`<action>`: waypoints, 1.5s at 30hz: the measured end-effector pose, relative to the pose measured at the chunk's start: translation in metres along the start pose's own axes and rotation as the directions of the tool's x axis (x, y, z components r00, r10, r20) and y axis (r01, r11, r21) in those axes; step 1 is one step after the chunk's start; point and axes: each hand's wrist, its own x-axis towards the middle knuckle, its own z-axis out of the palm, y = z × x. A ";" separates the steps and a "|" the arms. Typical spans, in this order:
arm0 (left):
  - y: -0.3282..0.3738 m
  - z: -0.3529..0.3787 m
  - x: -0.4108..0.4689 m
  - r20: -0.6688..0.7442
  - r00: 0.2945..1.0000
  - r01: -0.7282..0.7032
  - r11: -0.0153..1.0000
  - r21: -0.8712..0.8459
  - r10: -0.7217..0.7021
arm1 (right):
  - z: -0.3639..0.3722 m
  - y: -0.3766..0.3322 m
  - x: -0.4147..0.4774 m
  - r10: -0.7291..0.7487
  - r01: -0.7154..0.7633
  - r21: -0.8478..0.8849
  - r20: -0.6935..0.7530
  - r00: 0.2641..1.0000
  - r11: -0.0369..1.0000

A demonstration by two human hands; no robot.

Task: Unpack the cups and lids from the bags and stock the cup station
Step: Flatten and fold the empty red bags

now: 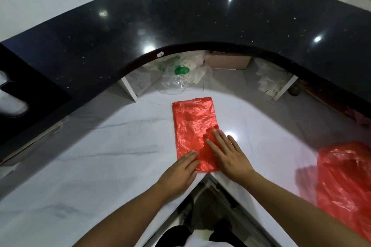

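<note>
**Mia:** Where is the red bag?

**Tom:** The flat red bag (193, 126) lies on the white counter (100, 156), right in the middle. Its near end is close to the inner corner of the counter, where the person stands. It is thin and crinkly, and it points away from the person.

**Mia:** What are the hands doing?

**Tom:** Both press down on the near end of the bag. The left hand (180, 170) lies flat with its fingers straight and close together. Only its fingertips are on the bag, at the near left corner. The right hand (226, 152) lies flat too, with its fingers straight and a little spread. It rests on a folded bit of the bag on the near right side.

**Mia:** What else is red?

**Tom:** A second red bag (345, 182). It is puffy and crumpled, and it sits on the same counter far over on the right, well apart from the flat one.

**Mia:** And behind?

**Tom:** A shiny black counter (180, 16) curves round, higher up. Under it, at the back, are clear plastic bags (176, 80), and one has a green mark. A brown cardboard box (226, 62) sits just beside them.
</note>
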 end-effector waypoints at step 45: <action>-0.031 -0.041 -0.010 0.237 0.959 -0.169 0.985 0.025 0.159 | 0.002 0.037 -0.040 -0.043 0.023 0.367 0.047 0.998 0.930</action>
